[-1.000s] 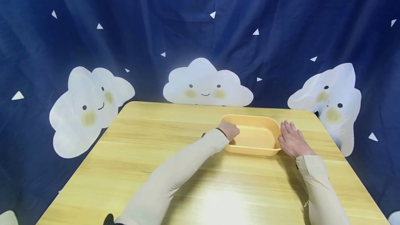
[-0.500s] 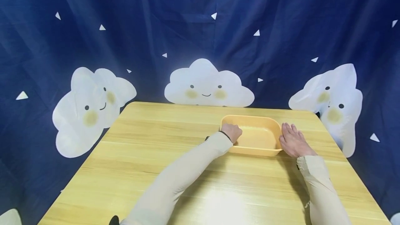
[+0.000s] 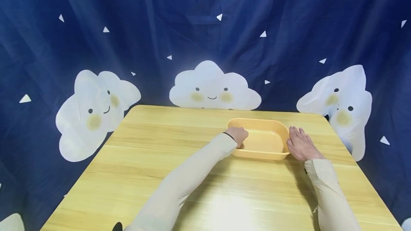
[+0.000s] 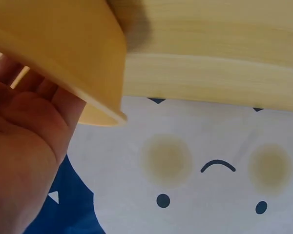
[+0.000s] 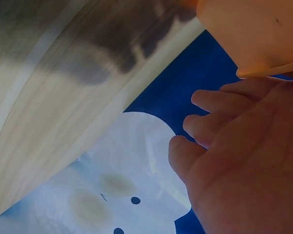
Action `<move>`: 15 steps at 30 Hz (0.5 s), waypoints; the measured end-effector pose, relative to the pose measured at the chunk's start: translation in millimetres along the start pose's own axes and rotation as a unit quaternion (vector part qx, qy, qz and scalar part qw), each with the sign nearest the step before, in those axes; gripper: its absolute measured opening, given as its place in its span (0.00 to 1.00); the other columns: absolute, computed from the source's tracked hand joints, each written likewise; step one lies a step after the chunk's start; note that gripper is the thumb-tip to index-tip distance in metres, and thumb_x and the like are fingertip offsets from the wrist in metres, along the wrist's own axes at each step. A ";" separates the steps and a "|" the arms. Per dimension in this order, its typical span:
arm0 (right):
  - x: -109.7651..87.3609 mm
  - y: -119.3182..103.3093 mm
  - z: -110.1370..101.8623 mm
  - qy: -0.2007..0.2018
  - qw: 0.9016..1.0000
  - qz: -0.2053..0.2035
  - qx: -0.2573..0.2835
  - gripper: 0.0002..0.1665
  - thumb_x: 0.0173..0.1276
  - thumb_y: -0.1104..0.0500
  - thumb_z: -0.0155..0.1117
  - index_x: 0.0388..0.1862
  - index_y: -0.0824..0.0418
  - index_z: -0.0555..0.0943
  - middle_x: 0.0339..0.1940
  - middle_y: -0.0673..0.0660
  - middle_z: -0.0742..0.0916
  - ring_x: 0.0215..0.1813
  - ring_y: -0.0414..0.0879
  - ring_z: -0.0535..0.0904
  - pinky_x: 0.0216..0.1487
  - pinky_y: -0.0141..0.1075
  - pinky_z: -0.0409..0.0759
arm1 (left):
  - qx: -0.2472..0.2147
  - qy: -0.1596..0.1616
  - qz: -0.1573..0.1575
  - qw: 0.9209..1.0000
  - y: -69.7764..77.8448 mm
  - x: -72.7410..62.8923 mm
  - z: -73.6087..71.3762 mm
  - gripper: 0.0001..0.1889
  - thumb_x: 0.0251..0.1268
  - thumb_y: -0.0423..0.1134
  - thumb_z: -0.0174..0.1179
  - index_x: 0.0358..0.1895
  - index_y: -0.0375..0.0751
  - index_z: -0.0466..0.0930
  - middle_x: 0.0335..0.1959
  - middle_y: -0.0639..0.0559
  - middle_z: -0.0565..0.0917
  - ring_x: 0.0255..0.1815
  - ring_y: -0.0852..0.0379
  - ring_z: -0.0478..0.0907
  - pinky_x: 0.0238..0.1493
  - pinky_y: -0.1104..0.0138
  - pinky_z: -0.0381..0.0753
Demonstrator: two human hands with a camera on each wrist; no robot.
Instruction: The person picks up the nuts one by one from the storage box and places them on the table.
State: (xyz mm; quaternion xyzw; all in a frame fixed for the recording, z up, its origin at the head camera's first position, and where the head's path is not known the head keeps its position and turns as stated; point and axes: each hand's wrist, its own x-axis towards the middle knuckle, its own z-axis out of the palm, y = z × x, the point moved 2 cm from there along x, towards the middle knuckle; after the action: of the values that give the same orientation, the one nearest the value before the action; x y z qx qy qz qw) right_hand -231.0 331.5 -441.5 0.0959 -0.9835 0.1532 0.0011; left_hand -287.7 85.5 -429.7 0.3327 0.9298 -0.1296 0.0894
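Observation:
A yellow-orange rectangular plastic basin [image 3: 264, 141] with rounded corners stands toward the table's far right. At its left end my left hand [image 3: 237, 136] grips the wall, fingers hooked over the rim to the inside. The left wrist view shows the palm outside the basin wall [image 4: 78, 53], with the fingertips hidden behind the rim. On the opposite end my right hand [image 3: 302, 145] lies with extended fingers along the outer side. Seen from the right wrist, that hand [image 5: 244, 161] has its palm exposed and its upper fingers right at the rim of the basin [image 5: 263, 39].
The light wooden table [image 3: 135, 167] has rounded far corners, with its back edge not far behind the basin. A dark blue curtain [image 3: 192, 17] printed with white clouds and triangles hangs behind and on both sides.
My left hand has shifted very slightly to the right at the basin's left end. The right hand and the basin stay where they were.

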 end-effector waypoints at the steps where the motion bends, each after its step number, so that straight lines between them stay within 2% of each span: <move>1: 0.1 0.6 -0.2 0.001 1.000 0.000 -0.001 0.35 0.80 0.59 0.35 0.76 0.84 0.53 0.77 0.85 0.59 0.78 0.83 0.50 0.75 0.75 0.51 | 0.008 0.004 -0.005 1.000 1.0 -0.2 -0.6 0.08 0.72 0.38 0.64 0.51 0.48 0.86 0.47 0.56 0.90 0.35 0.63 0.80 0.45 0.68 0.88; 5: 0.4 2.2 0.3 0.004 1.000 -0.002 -0.001 0.35 0.80 0.59 0.36 0.75 0.84 0.54 0.76 0.85 0.60 0.77 0.84 0.51 0.75 0.75 0.52 | 0.062 0.013 -0.035 0.997 3.9 0.1 0.6 0.12 0.75 0.34 0.58 0.50 0.55 0.87 0.45 0.61 0.90 0.37 0.65 0.84 0.49 0.67 0.87; 8: 0.4 2.3 1.5 0.003 1.000 -0.002 -0.001 0.35 0.79 0.59 0.36 0.75 0.85 0.55 0.76 0.85 0.61 0.77 0.84 0.51 0.75 0.74 0.53 | 0.094 0.014 -0.048 0.994 5.1 2.1 3.0 0.12 0.75 0.36 0.58 0.48 0.60 0.88 0.42 0.65 0.90 0.36 0.67 0.83 0.49 0.66 0.85; 11: 1.4 2.9 2.7 0.004 1.000 -0.001 -0.003 0.35 0.79 0.60 0.36 0.75 0.84 0.55 0.76 0.85 0.61 0.77 0.84 0.51 0.76 0.74 0.53 | 0.102 0.016 -0.053 0.993 5.0 4.8 4.2 0.12 0.74 0.36 0.58 0.46 0.61 0.88 0.41 0.66 0.90 0.35 0.68 0.80 0.46 0.66 0.86; 15: 3.1 2.9 2.4 0.008 1.000 0.000 -0.005 0.35 0.80 0.59 0.36 0.75 0.84 0.55 0.76 0.85 0.61 0.77 0.85 0.51 0.76 0.74 0.53 | 0.104 0.021 -0.056 0.993 3.7 6.9 2.9 0.13 0.74 0.36 0.59 0.47 0.61 0.88 0.44 0.67 0.90 0.37 0.69 0.82 0.46 0.67 0.87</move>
State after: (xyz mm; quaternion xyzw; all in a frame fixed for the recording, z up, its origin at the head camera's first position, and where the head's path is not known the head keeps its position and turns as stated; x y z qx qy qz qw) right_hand -234.5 332.9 -444.6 0.0942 -0.9844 0.1486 0.0099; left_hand -290.4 91.5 -434.9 0.2904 0.9301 -0.2232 0.0276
